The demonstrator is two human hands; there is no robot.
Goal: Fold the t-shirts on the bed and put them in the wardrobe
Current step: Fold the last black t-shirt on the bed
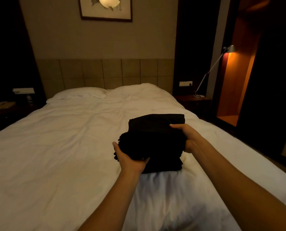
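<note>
A stack of folded black t-shirts [155, 139] sat on the white bed [55, 155], right of the bed's centre line and toward the near end. The stack was dark enough that individual garments and fold lines could not be counted.

The left hand [130, 157] held the near-left corner of the stack. Its palm cupped the side of the fabric, its thumb pointed up along the left edge, and its fingers curled under or around the cloth, partly hidden. The right hand [187, 137] gripped the right side of the stack. Its thumb lay flat across the top surface, pointing left, and its fingers were tucked beneath the fabric, out of sight. Both forearms reached in from the lower edge of the view.

Whether the stack was lifted or resting on the duvet could not be determined; its near lower edge appeared to touch the bedding.

Two white pillows [82, 94] lay against the padded headboard [105, 74]. A framed picture [105, 9] hung on the wall above. A lit desk lamp [222, 52] stood on the bedside cabinet [194, 100] to the right of the bed. Beyond it, an open wardrobe compartment [234, 80] glowed orange. A telephone [3, 105] sat on the cabinet at the left.
</note>
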